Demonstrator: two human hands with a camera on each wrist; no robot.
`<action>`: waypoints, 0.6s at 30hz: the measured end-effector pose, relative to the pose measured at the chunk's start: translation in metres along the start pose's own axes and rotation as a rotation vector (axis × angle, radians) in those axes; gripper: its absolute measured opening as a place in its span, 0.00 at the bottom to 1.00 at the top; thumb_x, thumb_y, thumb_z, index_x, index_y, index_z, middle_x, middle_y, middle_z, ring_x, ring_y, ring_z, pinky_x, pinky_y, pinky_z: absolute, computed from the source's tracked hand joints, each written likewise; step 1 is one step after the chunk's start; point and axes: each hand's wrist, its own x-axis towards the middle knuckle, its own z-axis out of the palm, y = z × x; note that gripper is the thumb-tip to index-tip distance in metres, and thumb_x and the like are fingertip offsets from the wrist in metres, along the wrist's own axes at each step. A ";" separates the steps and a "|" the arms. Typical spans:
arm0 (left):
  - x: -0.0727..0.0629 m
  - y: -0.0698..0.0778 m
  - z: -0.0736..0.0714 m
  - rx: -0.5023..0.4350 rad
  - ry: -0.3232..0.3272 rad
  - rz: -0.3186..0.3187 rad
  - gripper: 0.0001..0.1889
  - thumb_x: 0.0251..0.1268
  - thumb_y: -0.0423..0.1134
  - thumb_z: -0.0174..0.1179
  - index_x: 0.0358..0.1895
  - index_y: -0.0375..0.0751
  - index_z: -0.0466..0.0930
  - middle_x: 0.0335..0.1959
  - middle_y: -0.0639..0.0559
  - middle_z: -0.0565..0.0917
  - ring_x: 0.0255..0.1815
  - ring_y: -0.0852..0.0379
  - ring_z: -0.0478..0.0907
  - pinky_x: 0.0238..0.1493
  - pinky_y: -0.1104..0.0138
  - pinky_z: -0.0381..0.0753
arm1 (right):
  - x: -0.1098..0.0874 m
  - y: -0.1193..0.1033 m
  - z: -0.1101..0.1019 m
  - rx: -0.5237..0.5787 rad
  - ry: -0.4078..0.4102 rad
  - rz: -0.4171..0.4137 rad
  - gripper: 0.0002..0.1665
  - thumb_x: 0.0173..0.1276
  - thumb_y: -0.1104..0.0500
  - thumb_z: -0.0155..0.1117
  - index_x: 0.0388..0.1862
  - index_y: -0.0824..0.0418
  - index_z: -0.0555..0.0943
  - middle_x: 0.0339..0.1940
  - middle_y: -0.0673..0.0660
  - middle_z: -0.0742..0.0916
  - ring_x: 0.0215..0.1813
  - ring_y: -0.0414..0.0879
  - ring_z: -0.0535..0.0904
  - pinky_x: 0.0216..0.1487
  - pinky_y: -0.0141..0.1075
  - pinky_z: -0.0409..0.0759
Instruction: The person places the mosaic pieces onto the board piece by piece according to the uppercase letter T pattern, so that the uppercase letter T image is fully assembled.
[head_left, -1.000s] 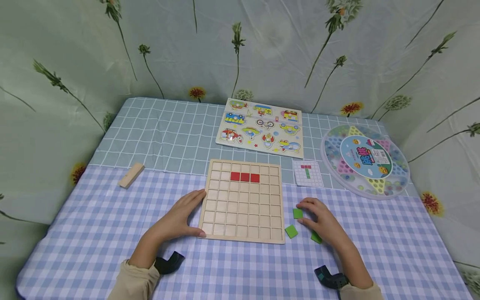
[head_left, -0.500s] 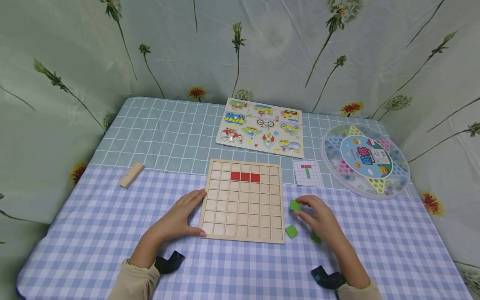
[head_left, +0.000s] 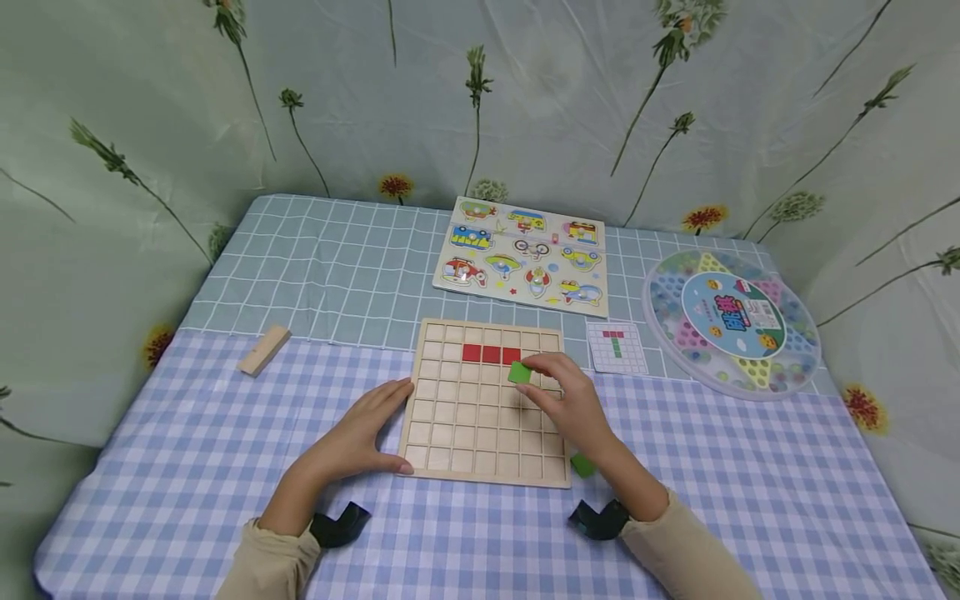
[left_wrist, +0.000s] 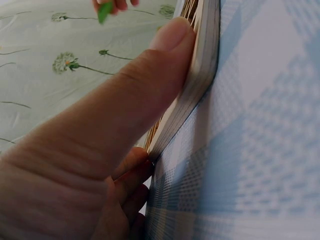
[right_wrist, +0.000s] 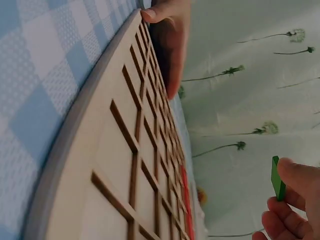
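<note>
A green tile (head_left: 520,372) is pinched between the thumb and fingers of the right hand (head_left: 572,406), raised over the right half of the wooden grid board (head_left: 463,437), near the red row; the right wrist view shows it clear of the surface. Three red tiles (head_left: 491,355) sit side by side in the second row from the far edge. The left hand (head_left: 363,435) is spread, relaxed, along the board's left edge, its thumb touching the near left corner.

A pattern card (head_left: 617,348) beyond the board's right edge shows a red row with a green column below its middle. Judged against it, the red part looks done; the green column is not yet begun. A second green tile (head_left: 582,465) lies on the table (head_left: 187,467), just right of the near right corner, partly hidden by the right forearm.

Farther off are a picture puzzle (head_left: 521,258), a round game board (head_left: 733,323) at right and a wooden block (head_left: 264,351) at left.
</note>
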 end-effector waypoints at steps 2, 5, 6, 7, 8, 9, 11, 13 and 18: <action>0.000 0.000 0.000 -0.002 0.000 0.002 0.59 0.33 0.64 0.67 0.70 0.39 0.49 0.69 0.44 0.53 0.68 0.45 0.47 0.63 0.49 0.50 | 0.005 0.003 0.010 0.009 -0.018 0.007 0.19 0.52 0.66 0.68 0.45 0.64 0.79 0.43 0.54 0.80 0.44 0.48 0.75 0.44 0.39 0.75; 0.000 0.001 -0.001 -0.004 -0.001 0.002 0.59 0.33 0.64 0.67 0.70 0.39 0.49 0.69 0.44 0.53 0.68 0.45 0.47 0.63 0.49 0.50 | 0.010 0.010 0.024 0.007 -0.052 0.052 0.18 0.53 0.66 0.68 0.45 0.64 0.78 0.41 0.54 0.80 0.42 0.48 0.76 0.42 0.40 0.76; 0.000 0.001 -0.001 -0.003 0.000 0.001 0.59 0.33 0.64 0.67 0.70 0.39 0.50 0.69 0.44 0.53 0.68 0.45 0.47 0.63 0.49 0.50 | 0.011 0.013 0.028 -0.001 -0.066 0.077 0.18 0.53 0.65 0.67 0.45 0.64 0.78 0.41 0.54 0.80 0.42 0.47 0.76 0.42 0.39 0.76; 0.000 0.001 -0.001 -0.002 0.000 0.000 0.59 0.33 0.64 0.67 0.70 0.39 0.50 0.68 0.44 0.54 0.68 0.45 0.47 0.63 0.49 0.50 | 0.011 0.015 0.032 -0.006 -0.078 0.105 0.17 0.54 0.64 0.67 0.45 0.63 0.79 0.41 0.53 0.80 0.43 0.46 0.75 0.43 0.38 0.75; 0.000 0.001 -0.001 -0.001 0.000 -0.001 0.59 0.33 0.64 0.67 0.70 0.39 0.50 0.68 0.44 0.54 0.68 0.45 0.47 0.62 0.49 0.50 | 0.011 0.018 0.036 -0.010 -0.088 0.129 0.17 0.55 0.63 0.67 0.44 0.62 0.79 0.41 0.52 0.80 0.43 0.45 0.75 0.44 0.38 0.75; 0.000 0.001 -0.001 -0.001 0.000 -0.002 0.59 0.33 0.64 0.67 0.70 0.39 0.50 0.68 0.44 0.54 0.68 0.45 0.47 0.62 0.49 0.50 | 0.012 0.021 0.038 -0.013 -0.095 0.150 0.17 0.55 0.62 0.67 0.44 0.61 0.79 0.41 0.52 0.80 0.44 0.43 0.75 0.45 0.38 0.74; 0.000 0.001 0.000 -0.002 0.001 -0.002 0.59 0.33 0.64 0.67 0.70 0.39 0.50 0.68 0.44 0.54 0.68 0.45 0.47 0.62 0.49 0.50 | 0.012 0.025 0.043 -0.021 -0.103 0.181 0.16 0.55 0.61 0.67 0.44 0.60 0.79 0.41 0.51 0.79 0.45 0.42 0.74 0.47 0.37 0.73; 0.001 0.001 0.000 -0.003 0.000 -0.001 0.59 0.33 0.65 0.67 0.70 0.39 0.50 0.68 0.44 0.54 0.68 0.45 0.47 0.62 0.49 0.50 | 0.013 0.029 0.046 -0.039 -0.104 0.186 0.16 0.55 0.60 0.67 0.43 0.60 0.79 0.41 0.51 0.79 0.45 0.41 0.73 0.48 0.38 0.72; 0.001 -0.001 0.001 0.003 0.001 -0.001 0.60 0.32 0.66 0.66 0.70 0.39 0.49 0.68 0.44 0.54 0.68 0.45 0.47 0.62 0.49 0.50 | 0.015 0.033 0.049 -0.081 -0.110 0.171 0.15 0.55 0.60 0.67 0.43 0.60 0.80 0.41 0.51 0.79 0.46 0.42 0.73 0.49 0.37 0.71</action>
